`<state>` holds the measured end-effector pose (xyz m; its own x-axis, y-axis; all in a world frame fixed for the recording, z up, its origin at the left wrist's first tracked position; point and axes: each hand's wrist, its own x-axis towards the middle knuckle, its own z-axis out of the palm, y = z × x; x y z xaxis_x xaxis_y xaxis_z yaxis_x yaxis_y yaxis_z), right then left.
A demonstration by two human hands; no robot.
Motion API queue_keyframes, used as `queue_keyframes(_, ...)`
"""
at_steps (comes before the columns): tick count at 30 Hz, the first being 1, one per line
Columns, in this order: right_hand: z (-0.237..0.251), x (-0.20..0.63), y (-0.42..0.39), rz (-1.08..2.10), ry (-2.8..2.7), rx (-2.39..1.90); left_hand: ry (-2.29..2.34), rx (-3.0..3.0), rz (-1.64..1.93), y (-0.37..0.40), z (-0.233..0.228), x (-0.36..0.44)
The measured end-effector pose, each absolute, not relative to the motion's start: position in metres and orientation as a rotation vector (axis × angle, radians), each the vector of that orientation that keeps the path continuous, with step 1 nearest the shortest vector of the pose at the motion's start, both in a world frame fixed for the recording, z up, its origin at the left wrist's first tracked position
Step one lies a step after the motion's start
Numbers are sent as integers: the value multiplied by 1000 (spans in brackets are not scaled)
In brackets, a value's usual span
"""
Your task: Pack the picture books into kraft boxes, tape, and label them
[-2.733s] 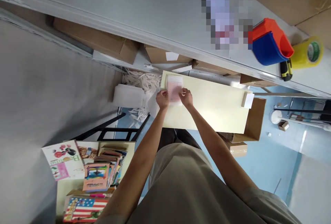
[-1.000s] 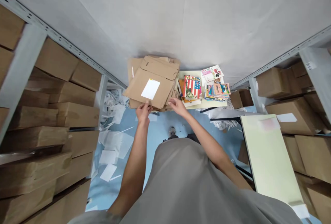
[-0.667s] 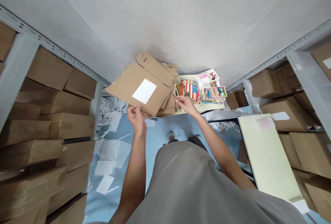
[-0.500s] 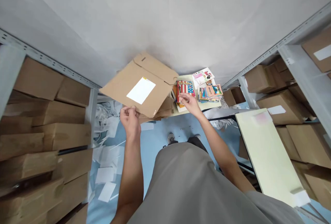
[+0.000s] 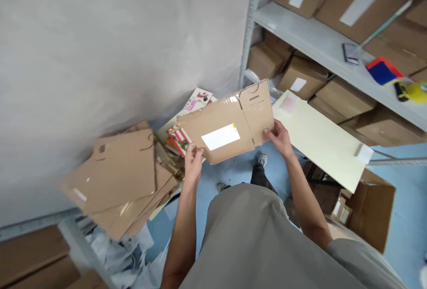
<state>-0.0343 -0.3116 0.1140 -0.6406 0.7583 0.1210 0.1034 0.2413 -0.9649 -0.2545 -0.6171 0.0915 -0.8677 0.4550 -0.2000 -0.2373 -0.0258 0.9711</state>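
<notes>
A flattened cardboard box [image 5: 190, 131] with a white label is held up between my two hands. My left hand [image 5: 194, 162] pinches its lower left corner. At the right end, my right hand [image 5: 279, 138] grips the folded flap, thumb on top. Behind the cardboard's left side lies a book with red and white stripes [image 5: 179, 136], partly covered. A white illustrated booklet [image 5: 198, 99] shows just beyond the upper edge. To the left of my left hand rests a stack of flattened cardboard [image 5: 123, 168].
A pale tabletop [image 5: 320, 137] stands to the right, with an open carton [image 5: 375, 209] below it. Shelves of boxes rise at the right, where a phone [image 5: 350, 53] lies on a grey shelf [image 5: 310, 42]. Crumpled white paper [image 5: 116, 253] covers the floor at lower left.
The view has swung to the right. The flattened box has moved right, off the stack, and turned. My right hand, free before, now grips its right end; my left hand still holds it.
</notes>
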Motion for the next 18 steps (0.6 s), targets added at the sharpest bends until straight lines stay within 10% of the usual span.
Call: queue_keyframes(18, 5, 274, -60, 1043, -1482, -1514, 1600, 788, 1282, -107, 26, -100)
